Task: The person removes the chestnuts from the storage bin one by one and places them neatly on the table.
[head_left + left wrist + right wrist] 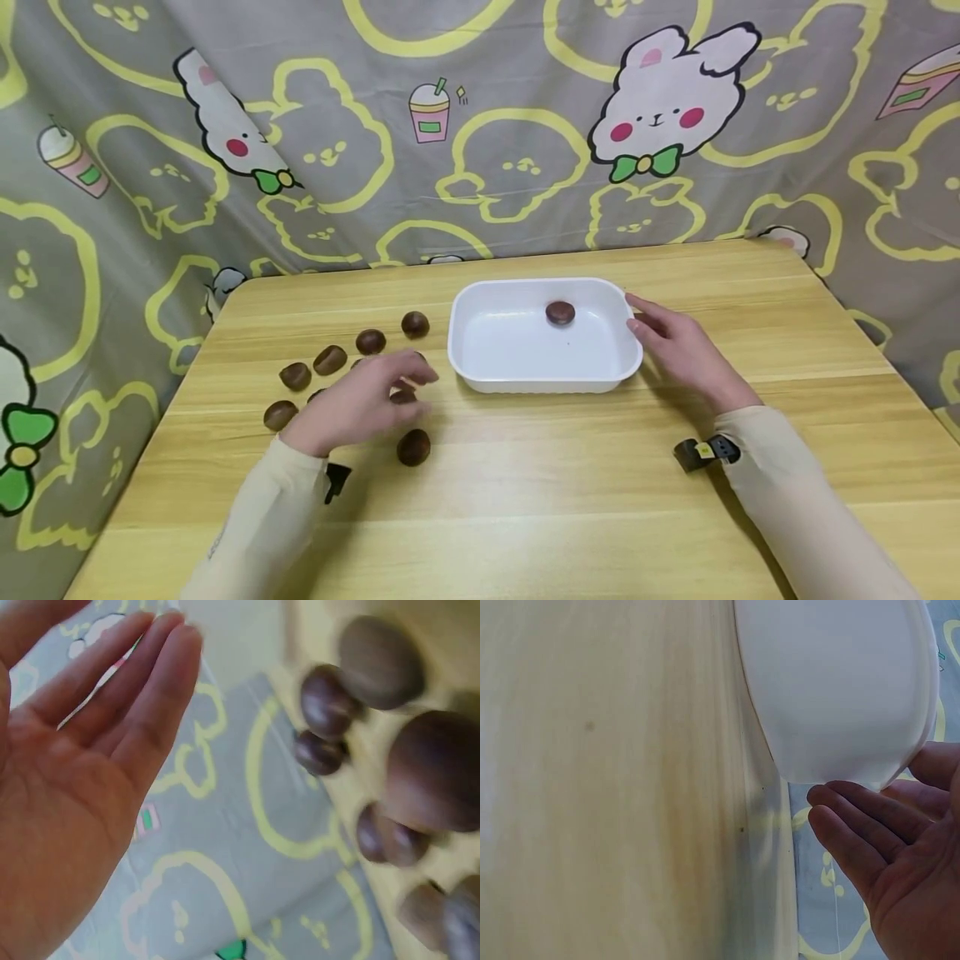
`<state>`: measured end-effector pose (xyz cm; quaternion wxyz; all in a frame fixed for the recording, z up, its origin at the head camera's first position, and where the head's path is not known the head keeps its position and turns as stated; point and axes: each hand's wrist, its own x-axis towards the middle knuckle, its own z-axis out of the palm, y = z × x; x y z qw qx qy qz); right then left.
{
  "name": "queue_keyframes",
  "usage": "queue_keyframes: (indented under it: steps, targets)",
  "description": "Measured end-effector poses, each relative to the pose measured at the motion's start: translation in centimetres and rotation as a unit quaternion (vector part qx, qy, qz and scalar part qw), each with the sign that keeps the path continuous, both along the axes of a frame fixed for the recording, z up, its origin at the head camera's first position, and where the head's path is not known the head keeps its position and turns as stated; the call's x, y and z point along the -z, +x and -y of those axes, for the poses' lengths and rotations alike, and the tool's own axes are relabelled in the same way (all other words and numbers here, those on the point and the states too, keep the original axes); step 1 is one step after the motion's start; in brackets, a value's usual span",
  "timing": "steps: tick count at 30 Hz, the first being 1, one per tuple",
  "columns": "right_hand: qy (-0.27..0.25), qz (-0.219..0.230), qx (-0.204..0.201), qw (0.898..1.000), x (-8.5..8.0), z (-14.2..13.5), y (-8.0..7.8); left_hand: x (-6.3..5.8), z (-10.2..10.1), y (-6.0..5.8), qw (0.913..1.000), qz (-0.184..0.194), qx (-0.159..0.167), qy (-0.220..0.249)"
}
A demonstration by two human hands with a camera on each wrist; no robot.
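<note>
A white plastic tray (546, 385) stands on the wooden table with one chestnut (560, 313) inside, near its back wall. My right hand (686, 354) is at the tray's right end, its fairly straight fingers touching the rim. In the right wrist view those fingers (862, 832) lie against the tray's end wall (840, 712). To the left of the tray, my left hand (363, 396) hovers over a group of chestnuts (330, 360), hiding some of them. Its palm (67, 802) holds nothing in the left wrist view, with the fingers extended. One chestnut (414, 447) lies just in front of that hand.
Several more chestnuts lie in loose rows on the left of the table (555, 500); the leftmost chestnut (281, 415) is beside my left wrist. A grey curtain (517, 217) with cartoon prints hangs along the table's back edge and both sides.
</note>
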<state>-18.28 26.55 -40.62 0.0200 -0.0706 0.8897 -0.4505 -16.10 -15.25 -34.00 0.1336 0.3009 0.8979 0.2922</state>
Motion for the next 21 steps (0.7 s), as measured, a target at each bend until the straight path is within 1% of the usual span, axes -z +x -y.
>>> queue_keyframes:
  steps: [2, 4, 6, 11, 13, 15, 18, 21]
  targets:
    - [-0.001, 0.000, 0.001, 1.000, -0.1, 0.0, 0.0, -0.7, -1.1, -0.8, 0.9997, -0.006, -0.003, 0.025]
    - [-0.001, 0.001, 0.001, 1.000, -0.1, 0.0, 0.1, -1.2, -2.3, -1.8, 0.9991, -0.025, -0.001, 0.034]
    - [-0.003, 0.002, 0.000, 1.000, -0.1, 0.1, 0.1, -1.6, -3.6, -2.7, 0.9986, -0.031, 0.004, 0.042]
    - [-0.002, 0.006, 0.001, 1.000, -0.1, 0.0, 0.0, -2.0, -6.8, -5.1, 0.9984, -0.043, 0.024, 0.029]
    - [0.002, 0.006, 0.002, 1.000, -0.1, 0.0, 0.0, -1.8, -8.2, -5.8, 0.9983, -0.045, 0.030, 0.021]
    - [0.003, 0.007, 0.004, 1.000, 0.0, -0.1, -0.1, -1.4, -9.6, -6.3, 0.9979, -0.050, 0.037, 0.020]
    - [0.006, 0.008, 0.004, 1.000, 0.1, -0.2, -0.1, -0.5, -11.6, -6.8, 0.9980, -0.055, 0.030, 0.014]
    - [0.005, 0.007, 0.004, 1.000, 0.1, -0.2, -0.1, 0.6, -13.5, -7.1, 0.9981, -0.058, 0.019, 0.008]
